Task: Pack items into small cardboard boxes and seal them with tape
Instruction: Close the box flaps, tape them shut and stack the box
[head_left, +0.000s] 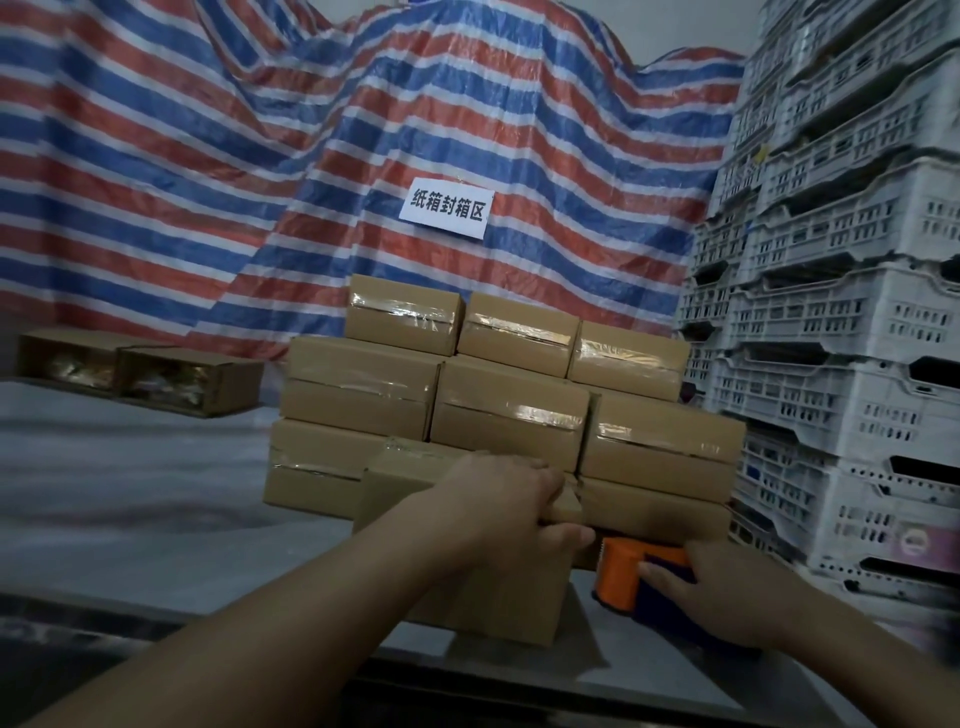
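Left hand (511, 501) clamped over the top right edge of a small cardboard box (467, 571) on the near table (130, 519), right hand (727, 597) wrapped around an orange tape dispenser (631, 569) just right of it, stacked sealed boxes (509, 410) behind.

This is a packing corner of a warehouse or storeroom. A paper sign (447, 214) in Chinese characters hangs on a red, white and blue striped tarpaulin (208, 182) that serves as the back wall. Below the sign, taped cardboard boxes (509, 395) are stacked in tiers on a worktable (130, 493). Right of the sign, white perforated plastic crates (841, 312) tower in columns.
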